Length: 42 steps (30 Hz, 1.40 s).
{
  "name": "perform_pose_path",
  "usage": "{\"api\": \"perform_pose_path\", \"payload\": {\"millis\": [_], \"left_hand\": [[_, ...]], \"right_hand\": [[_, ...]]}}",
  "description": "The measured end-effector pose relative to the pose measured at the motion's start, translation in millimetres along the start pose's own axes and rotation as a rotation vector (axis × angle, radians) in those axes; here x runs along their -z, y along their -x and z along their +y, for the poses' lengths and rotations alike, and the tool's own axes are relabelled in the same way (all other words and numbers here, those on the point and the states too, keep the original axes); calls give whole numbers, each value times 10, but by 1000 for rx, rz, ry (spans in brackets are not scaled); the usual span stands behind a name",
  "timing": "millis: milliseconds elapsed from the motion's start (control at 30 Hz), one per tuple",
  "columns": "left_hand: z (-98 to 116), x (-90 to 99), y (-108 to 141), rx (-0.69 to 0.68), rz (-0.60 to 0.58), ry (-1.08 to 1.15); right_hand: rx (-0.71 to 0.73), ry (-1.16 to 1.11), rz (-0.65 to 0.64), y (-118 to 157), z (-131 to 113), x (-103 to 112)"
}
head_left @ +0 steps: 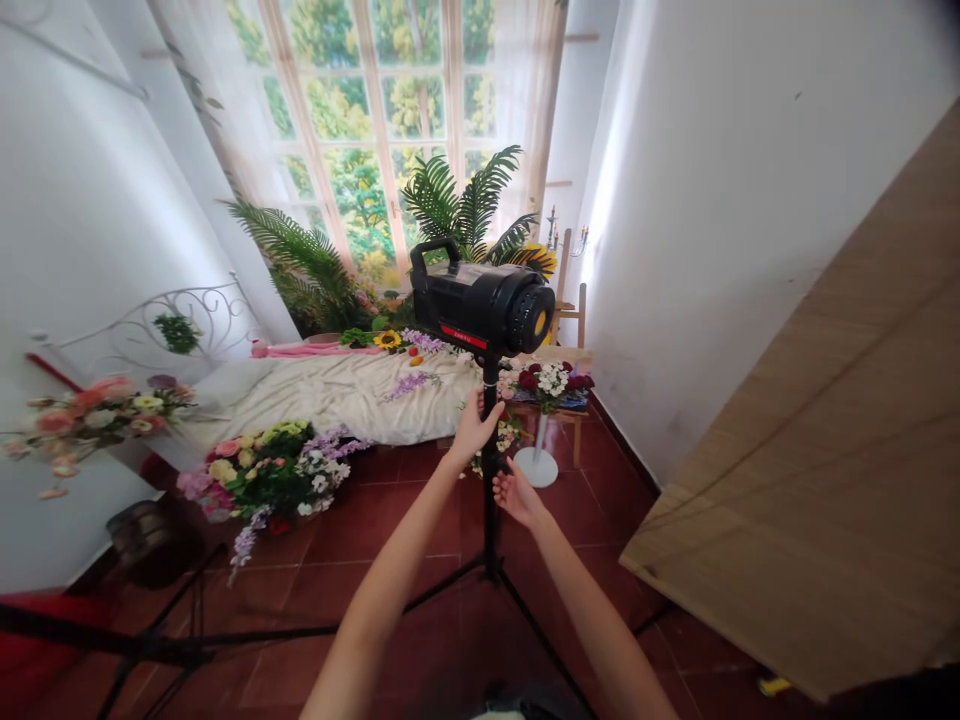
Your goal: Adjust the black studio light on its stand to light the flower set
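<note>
A black studio light (480, 305) with a top handle and a red label strip sits on a black light stand (490, 520) in the middle of the head view. My left hand (474, 428) is wrapped round the upper pole, just below the light. Lower down, on the pole's right side, my right hand (517, 495) has its fingers curled at a dark tightening knob (498, 466), which they partly hide. The stand's legs are spread on the red tiled floor.
Behind the light are a bed (352, 395) with cream cloth, flower bunches (262, 465) and palm leaves (442, 195). A white round-based stand (536, 467) and wooden easel (577, 325) are close by. A wooden panel (817, 440) leans in from the right; black tripod legs (262, 635) cross lower left.
</note>
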<state>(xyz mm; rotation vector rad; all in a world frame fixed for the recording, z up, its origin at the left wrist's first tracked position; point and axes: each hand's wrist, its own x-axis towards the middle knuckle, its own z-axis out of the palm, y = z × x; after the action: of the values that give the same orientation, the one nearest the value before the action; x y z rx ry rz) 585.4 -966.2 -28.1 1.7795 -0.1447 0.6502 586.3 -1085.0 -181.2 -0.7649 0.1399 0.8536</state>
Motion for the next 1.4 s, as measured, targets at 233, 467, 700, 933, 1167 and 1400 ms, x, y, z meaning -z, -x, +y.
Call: {"api": "perform_pose_path", "payload": {"millis": [233,467,700,933,1167,1400], "left_hand": [[209,-175,-369,89,104,40],[-23,-330,-451,191,227,19],[-84,-337,-466,177,235,30],[-123,-339,-443,181,212,58],[-92,-327,-431,210,220,87],[-41,-325,-434,258,225,128]], "right_hand": [[-114,-201,-226,39,-77,-25],[-95,-386,-418,0,-37,-57],[-107,-321,-420,-103,-27,43],[-10,-81,-292,-56,-35,43],[132,245,-186,-115,-10,82],[713,1234,196,-7,-142,304]]}}
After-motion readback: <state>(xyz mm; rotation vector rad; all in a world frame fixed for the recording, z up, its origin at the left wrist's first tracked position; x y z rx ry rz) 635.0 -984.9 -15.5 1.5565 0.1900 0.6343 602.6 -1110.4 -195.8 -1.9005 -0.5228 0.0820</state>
